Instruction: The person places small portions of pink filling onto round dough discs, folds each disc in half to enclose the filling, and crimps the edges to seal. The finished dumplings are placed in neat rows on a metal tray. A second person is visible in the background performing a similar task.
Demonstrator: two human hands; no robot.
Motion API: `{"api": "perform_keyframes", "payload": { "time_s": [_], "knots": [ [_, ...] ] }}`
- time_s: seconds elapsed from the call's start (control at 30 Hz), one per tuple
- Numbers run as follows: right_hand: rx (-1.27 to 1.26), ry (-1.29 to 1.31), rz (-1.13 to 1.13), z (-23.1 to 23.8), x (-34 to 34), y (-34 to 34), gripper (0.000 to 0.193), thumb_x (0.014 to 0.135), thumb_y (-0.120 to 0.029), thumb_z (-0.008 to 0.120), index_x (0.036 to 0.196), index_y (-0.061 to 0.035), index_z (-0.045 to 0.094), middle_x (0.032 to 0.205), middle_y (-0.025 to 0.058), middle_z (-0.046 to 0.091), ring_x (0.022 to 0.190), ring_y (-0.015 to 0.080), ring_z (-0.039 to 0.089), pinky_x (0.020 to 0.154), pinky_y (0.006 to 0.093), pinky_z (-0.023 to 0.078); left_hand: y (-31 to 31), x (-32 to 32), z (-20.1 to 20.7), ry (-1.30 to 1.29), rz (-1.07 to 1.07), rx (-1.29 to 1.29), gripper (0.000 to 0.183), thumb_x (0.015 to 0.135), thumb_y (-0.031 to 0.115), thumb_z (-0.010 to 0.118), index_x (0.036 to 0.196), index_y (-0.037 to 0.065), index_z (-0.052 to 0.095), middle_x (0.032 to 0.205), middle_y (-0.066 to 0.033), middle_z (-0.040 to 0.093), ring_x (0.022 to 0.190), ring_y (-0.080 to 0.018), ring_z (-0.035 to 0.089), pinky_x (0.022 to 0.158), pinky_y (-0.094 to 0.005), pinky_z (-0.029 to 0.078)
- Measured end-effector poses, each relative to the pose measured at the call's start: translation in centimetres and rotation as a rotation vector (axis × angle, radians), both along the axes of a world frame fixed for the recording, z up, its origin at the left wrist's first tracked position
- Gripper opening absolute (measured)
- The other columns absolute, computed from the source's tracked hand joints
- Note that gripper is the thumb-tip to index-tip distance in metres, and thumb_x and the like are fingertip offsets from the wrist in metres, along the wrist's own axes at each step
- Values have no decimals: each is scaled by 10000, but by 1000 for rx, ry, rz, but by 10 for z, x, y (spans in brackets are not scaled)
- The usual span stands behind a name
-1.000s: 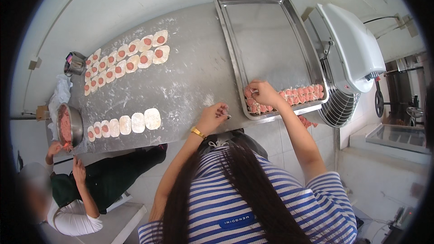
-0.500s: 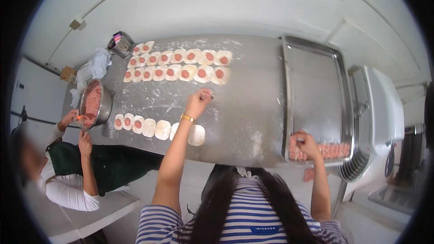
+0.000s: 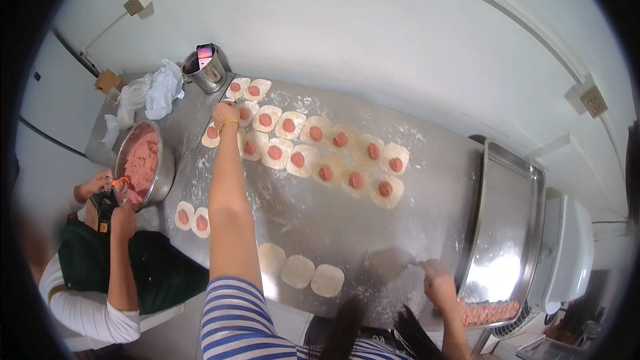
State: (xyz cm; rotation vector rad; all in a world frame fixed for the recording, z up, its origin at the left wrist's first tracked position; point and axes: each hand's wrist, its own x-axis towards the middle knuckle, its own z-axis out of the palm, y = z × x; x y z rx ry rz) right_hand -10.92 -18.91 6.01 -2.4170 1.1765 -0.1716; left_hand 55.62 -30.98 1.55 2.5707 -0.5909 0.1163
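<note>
The person's left hand (image 3: pixel 227 116) is positioned at the left end of the double row of pale, rounded-square dough wrappers topped with pink filling (image 3: pixel 289 125), which lies on the grey metal counter (image 3: pixel 433 180); whether its grip is apart or clamped on a wrapper cannot be told. From this grip, the row's long axis extends rightward and slants toward the person, with the left hand nearer than the right hand (image 3: pixel 440 285). The latter, its grip too blurred to determine, lies between three bare, pale dough wrappers (image 3: pixel 298 272) and the rectangular silver metal tray (image 3: pixel 508 220).
</note>
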Motion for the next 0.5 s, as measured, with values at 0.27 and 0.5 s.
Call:
{"api": "perform_keyframes", "payload": {
  "time_s": [0.27, 0.5],
  "knots": [
    [163, 82, -160, -17, 36, -1, 432, 646, 41, 549, 1064, -63, 518, 976, 165, 527, 928, 361, 537, 770, 436, 479, -36, 43, -12, -19, 191, 242, 335, 821, 375, 578, 965, 96, 694, 1097, -134, 621, 1067, -306, 560, 860, -425, 441],
    [200, 143, -184, -15, 40, -7, 414, 632, 21, 573, 1034, -61, 520, 942, 156, 531, 883, 355, 550, 733, 424, 488, -58, 64, -14, 106, 163, 128, 315, 774, 277, 606, 977, 43, 666, 1067, -179, 635, 976, -309, 619, 856, -413, 469]
  ]
}}
